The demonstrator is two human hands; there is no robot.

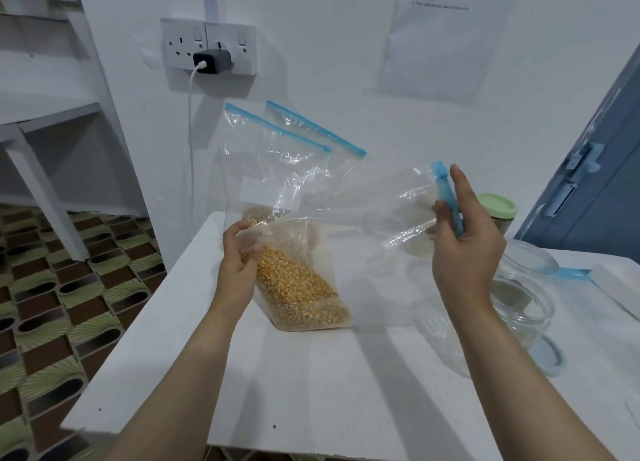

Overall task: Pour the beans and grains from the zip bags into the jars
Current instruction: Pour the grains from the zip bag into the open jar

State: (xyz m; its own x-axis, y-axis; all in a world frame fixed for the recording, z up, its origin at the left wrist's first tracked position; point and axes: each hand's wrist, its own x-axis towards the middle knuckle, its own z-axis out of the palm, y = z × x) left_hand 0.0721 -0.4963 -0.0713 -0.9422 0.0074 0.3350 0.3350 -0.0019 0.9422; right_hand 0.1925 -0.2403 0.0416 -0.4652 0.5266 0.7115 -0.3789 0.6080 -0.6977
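Looks like this is somewhere in the middle. The near jar (519, 308) on the right side of the table (311, 391) is open and, as far as I can tell through the glass, still empty, with what I take for its lid (550, 356) lying flat beside it. A far jar (498, 215) with a green lid is closed; there may be something pale inside, but I can't say for sure.

The corn bag (298, 287) is up off the table, lying sideways between both hands. The left hand (239, 266) has its fingers clamped on the full end, where the yellow kernels sit in a fat lump near the middle of the table. The right hand (464, 239) pinches the blue zip strip (446, 197) between thumb and fingers, index sticking straight up. Can't tell if the zip is open yet.

Two more bags (277, 170) stand against the far wall, mostly clear plastic with a bit of brownish grain at the bottom. So my guess: at least three bags still to pour.
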